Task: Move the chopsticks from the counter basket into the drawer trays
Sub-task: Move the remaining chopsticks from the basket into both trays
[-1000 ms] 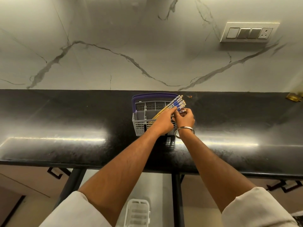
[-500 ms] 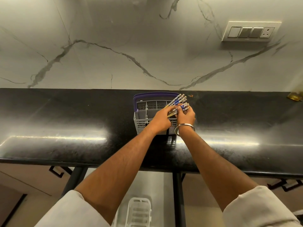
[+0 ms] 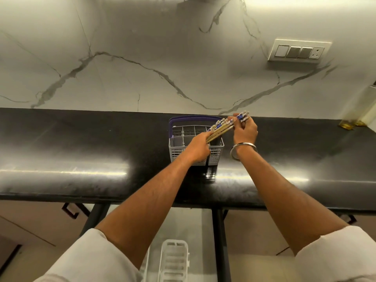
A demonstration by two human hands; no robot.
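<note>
A grey mesh basket [image 3: 216, 153] with a purple handle stands on the black counter [image 3: 81, 151] near the wall. My left hand [image 3: 198, 146] grips a bundle of tan chopsticks [image 3: 220, 128] with blue-patterned tops, held slanted over the basket's right side. My right hand [image 3: 245, 130], a metal bangle on its wrist, pinches the patterned top ends of a few chopsticks just right of the bundle. Below the counter edge, a white slotted tray [image 3: 174, 261] lies in the open drawer [image 3: 183, 224].
A marble-patterned wall rises behind the counter, with a switch plate [image 3: 299, 51] at the upper right. A yellowish glass bottle [image 3: 354, 121] stands at the far right of the counter. Cabinet fronts with dark handles flank the drawer.
The bundle has come up out of the basket. My right hand has moved right and up along the tops, drawing a few chopsticks apart from those in my left hand.
</note>
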